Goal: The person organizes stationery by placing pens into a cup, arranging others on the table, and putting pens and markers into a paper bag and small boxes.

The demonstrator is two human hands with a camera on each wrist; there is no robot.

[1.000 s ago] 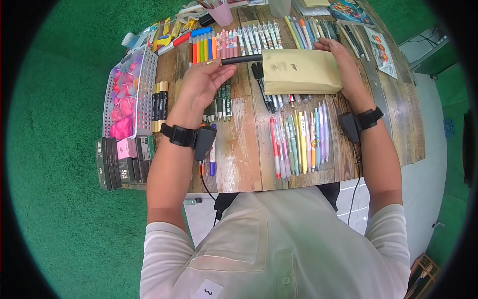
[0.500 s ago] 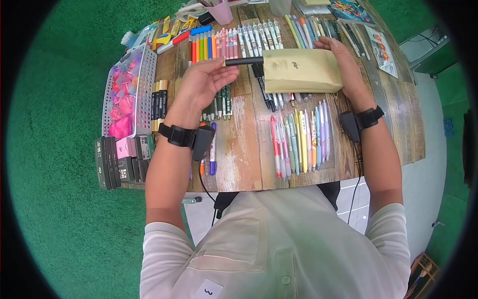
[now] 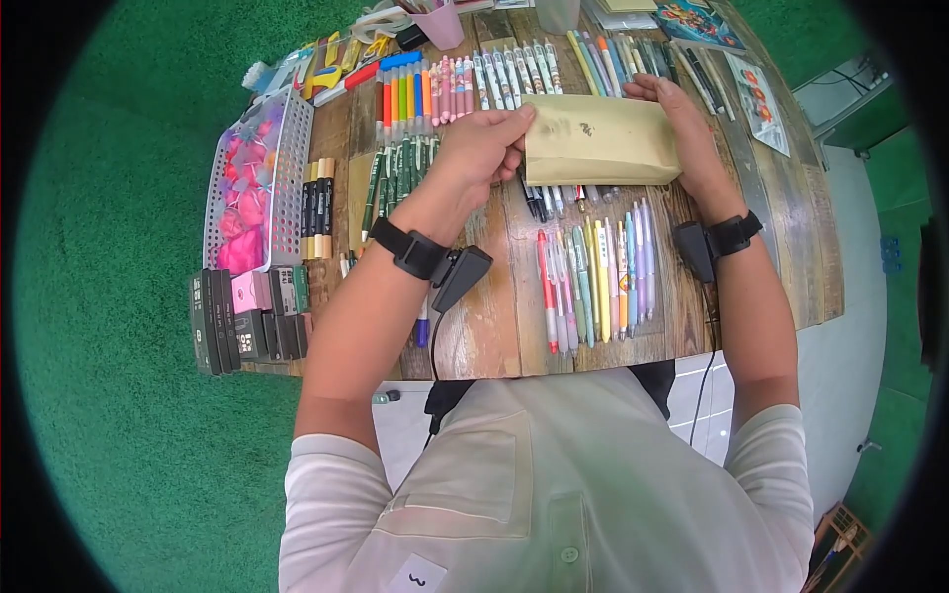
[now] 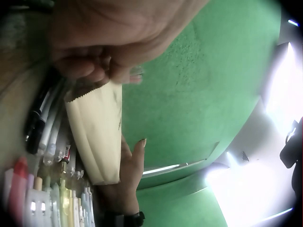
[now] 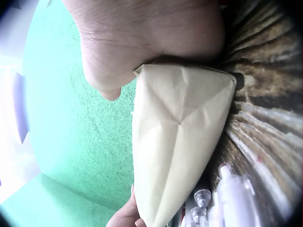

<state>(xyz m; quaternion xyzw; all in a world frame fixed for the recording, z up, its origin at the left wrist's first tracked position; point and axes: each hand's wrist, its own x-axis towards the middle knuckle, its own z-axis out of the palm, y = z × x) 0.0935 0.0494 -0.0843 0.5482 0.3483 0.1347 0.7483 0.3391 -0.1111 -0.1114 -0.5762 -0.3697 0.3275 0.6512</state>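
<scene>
A tan paper bag (image 3: 603, 143) lies on its side over the table, its jagged mouth towards my left hand (image 3: 484, 148). That hand pinches the near corner of the mouth, thumb on top and the other fingers curled at the opening, as the left wrist view shows. At the closed end, my right hand (image 3: 689, 138) rests its palm against the bag with fingers extended along the far side. In the right wrist view the bag's folded bottom (image 5: 182, 109) sits against that palm. The black rod-like pen is hidden from sight.
Black pens (image 3: 534, 201) lie partly under the bag, with a row of coloured pens (image 3: 593, 282) nearer me. Green pens (image 3: 395, 178), bright markers (image 3: 400, 99) and white pens (image 3: 514, 74) stand in rows. A white basket (image 3: 292, 178) and small boxes (image 3: 252, 326) are at left.
My left hand has moved right to the bag's mouth, and the black pen it held half outside the bag is out of sight. The bag and right hand stay nearly still.
</scene>
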